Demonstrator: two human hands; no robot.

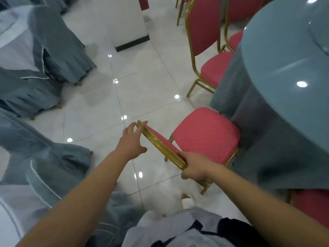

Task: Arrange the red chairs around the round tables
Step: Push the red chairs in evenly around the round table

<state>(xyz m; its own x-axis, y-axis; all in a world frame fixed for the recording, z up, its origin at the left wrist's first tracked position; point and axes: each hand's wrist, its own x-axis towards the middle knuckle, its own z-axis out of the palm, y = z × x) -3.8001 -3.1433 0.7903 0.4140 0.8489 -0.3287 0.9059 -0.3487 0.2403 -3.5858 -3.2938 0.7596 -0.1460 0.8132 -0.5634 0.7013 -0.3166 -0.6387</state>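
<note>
**Grip state.** The right grip [194, 168] has its fingers curled round the gold top rail of the red chair [206, 136] at the rail's near end, lower centre of the frame. The left grip [132, 141] has straight fingers, with the tips resting on the far corner of the same rail. It clasps nothing.

**Chair position.** The chair is at centre right of the frame. Its seat front sits against the cloth skirt [267, 154] of the round counter [284, 68], and its back faces the person.

**Hazards.**
- Only one end of the rail is clasped, so a push is likely to pivot the chair and leave it askew.
- Pushing further in may catch the skirt under the seat or legs and drag the cloth.
- A neighbouring chair [217, 68] stands near at upper right, and a sideways shift could strike its frame.
- The tiled floor [142, 86] looks glossy, so the legs may slide too far.

**Appearance.** The chair has a speckled red padded seat and back, with a gold metal frame and legs. It appears rigid and probably light.
</note>
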